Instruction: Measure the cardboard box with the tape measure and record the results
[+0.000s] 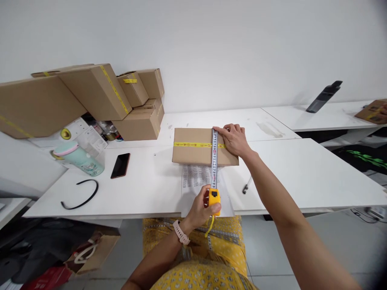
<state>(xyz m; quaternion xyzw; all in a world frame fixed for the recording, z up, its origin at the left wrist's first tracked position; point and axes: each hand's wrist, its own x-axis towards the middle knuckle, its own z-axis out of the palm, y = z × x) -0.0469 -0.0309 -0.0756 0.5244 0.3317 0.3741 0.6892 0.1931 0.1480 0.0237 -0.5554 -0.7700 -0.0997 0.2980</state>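
Head view: a cardboard box (192,155) lies mid-table (290,173), a printed sheet (193,180) showing at its near side. Left hand (197,208), close to the near table edge, has its fingers wrapped around a yellow tape measure (215,206). Right hand (234,139) rests on the box's far right part, index finger extended to the end of the metal strip (214,161); cannot tell whether its other fingers pinch the box.

Risks (judged): index finger slips, strip end leaves the far edge, strip may snap back. Left hand drifts sideways, strip skews, reading runs long. Strip is unsupported past the near edge, so it could buckle. Hard tug could drag the box.

Materials: box is matte brown card, rectangular, with yellow printed packing tape (193,145) along its top. Strip: thin, pale, dark numerals, red marks. Case: rounded, apparently plastic, with a dark inset and yellow cord (209,228) hanging nearward. Table: smooth, white, smudged toward the far side.
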